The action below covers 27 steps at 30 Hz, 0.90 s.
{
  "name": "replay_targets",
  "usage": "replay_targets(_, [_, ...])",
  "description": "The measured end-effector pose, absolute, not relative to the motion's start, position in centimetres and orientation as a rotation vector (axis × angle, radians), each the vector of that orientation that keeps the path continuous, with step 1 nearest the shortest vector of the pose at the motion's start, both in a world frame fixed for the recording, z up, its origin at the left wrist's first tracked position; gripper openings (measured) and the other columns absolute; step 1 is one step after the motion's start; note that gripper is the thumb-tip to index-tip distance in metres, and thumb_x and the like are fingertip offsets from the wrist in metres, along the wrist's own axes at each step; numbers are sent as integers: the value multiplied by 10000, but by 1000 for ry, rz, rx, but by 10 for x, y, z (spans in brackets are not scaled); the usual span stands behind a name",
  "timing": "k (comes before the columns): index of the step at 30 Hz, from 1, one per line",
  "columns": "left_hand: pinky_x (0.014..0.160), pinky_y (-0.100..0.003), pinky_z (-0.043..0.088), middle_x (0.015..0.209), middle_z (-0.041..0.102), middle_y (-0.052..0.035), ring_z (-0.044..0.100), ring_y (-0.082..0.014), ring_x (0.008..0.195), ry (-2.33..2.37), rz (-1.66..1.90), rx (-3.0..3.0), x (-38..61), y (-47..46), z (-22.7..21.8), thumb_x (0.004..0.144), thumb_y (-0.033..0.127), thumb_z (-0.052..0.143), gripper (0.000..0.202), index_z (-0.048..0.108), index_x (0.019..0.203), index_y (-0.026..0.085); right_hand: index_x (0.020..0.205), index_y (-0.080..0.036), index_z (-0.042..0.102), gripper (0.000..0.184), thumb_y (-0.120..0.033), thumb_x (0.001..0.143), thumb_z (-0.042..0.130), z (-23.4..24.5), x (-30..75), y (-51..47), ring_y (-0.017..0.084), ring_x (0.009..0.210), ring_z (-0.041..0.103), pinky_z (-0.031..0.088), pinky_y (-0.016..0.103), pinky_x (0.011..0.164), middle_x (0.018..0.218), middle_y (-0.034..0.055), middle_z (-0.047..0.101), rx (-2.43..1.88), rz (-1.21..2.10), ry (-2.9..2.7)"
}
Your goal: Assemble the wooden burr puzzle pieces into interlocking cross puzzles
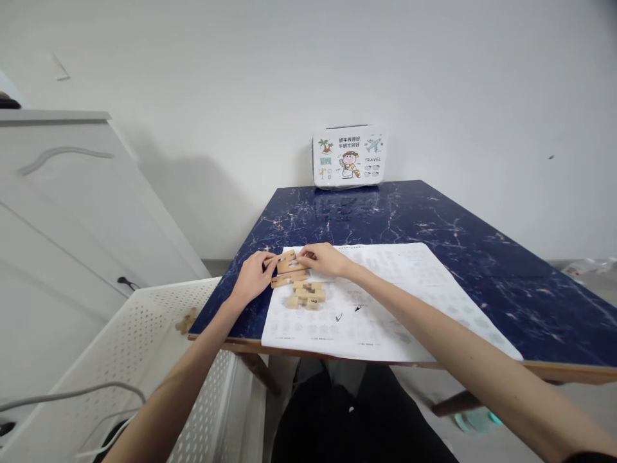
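Notched wooden puzzle pieces lie at the left side of a printed white sheet (434, 321). My left hand (255, 273) is closed at the left end of the topmost wooden puzzle piece (287, 256), thumb and forefinger pinching it. From the right, my right hand (325, 259) reaches over with its fingertips closed at the right ends of the upper pieces. Just below is another long notched piece (288, 279). Several shorter notched pieces (308, 297) sit together nearer me, one bearing a dark number. My fingers cover parts of the upper pieces.
A dark blue marbled table (357, 218) carries the sheet. Against the wall stands a white printed box (349, 157). To the left, a perforated white rack (144, 315) holds some wooden pieces (186, 320) beside a white cabinet (58, 225). A cable (106, 386) loops there.
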<state>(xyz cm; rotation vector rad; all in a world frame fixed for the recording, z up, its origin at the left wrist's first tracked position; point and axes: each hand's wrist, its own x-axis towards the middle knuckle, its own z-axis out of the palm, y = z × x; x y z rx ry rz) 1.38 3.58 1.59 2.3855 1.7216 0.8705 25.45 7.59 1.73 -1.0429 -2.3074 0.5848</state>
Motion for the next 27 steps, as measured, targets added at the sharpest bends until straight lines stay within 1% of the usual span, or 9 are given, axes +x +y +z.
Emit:
replay_targets(4, [969,-431,518,1051,741,-93,671,-276,1016,1747,880,2378,14,35,16,987,375,460,295,705,1024,214,955,-167,740,132,-259,980,649,13,249,76,209,894,660,466,287,802,922,85,707,-1036,478,-2345])
replay_targets(8, [981,-440,510,1056,726,-104,661,-281,1028,1745,865,2391,14,36,14,995,365,449,320,714,1066,201,1096,-155,699,170,-274,987,645,14,263,60,216,947,653,498,317,852,1099,125,644,-1017,415,-2345])
replay_targets(10, [991,-445,504,1069,714,-108,650,-282,1042,1738,849,2402,13,37,12,1005,373,438,347,721,1103,197,1143,-172,674,187,-280,1006,609,18,275,48,227,989,650,505,339,881,1152,126,623,-995,389,-2346])
replay_targets(13, [1010,-452,486,1052,689,-112,628,-282,1055,1743,832,2412,13,40,9,1015,395,430,389,732,1154,193,1159,-206,656,185,-296,1030,558,25,295,25,231,984,655,514,365,887,1142,105,633,-934,378,-2334])
replay_targets(15, [1026,-464,468,1027,673,-109,610,-283,1059,1743,823,2424,14,43,7,1019,405,429,402,741,1169,200,1159,-225,652,201,-344,1040,542,29,305,10,232,983,658,525,373,879,1127,93,649,-883,432,-2323])
replay_targets(18, [1033,-479,451,1015,662,-105,592,-285,1065,1732,815,2449,15,45,5,1025,403,415,406,748,1168,217,1234,-254,634,307,-456,1005,603,32,312,-10,249,1023,658,544,376,864,1166,91,653,-864,545,-2362])
replay_targets(21, [1032,-485,448,1031,661,-113,597,-286,1057,1731,821,2456,16,45,7,1036,402,390,419,736,1162,203,1277,-248,615,454,-526,927,695,30,306,-22,281,1040,649,546,403,857,1205,112,646,-904,524,-2403])
replay_targets(24, [1051,-493,436,1072,661,-122,602,-292,1070,1727,841,2469,17,41,12,1024,417,433,391,709,1173,183,1260,-213,615,504,-524,883,739,26,295,-26,308,1020,639,539,425,828,1157,131,655,-966,425,-2429])
replay_targets(27, [1072,-485,427,1145,661,-123,583,-295,1140,1699,876,2497,21,28,21,1018,419,465,361,682,1187,185,1213,-203,625,445,-477,882,741,26,288,-28,302,993,639,534,419,819,1107,125,662,-998,376,-2430])
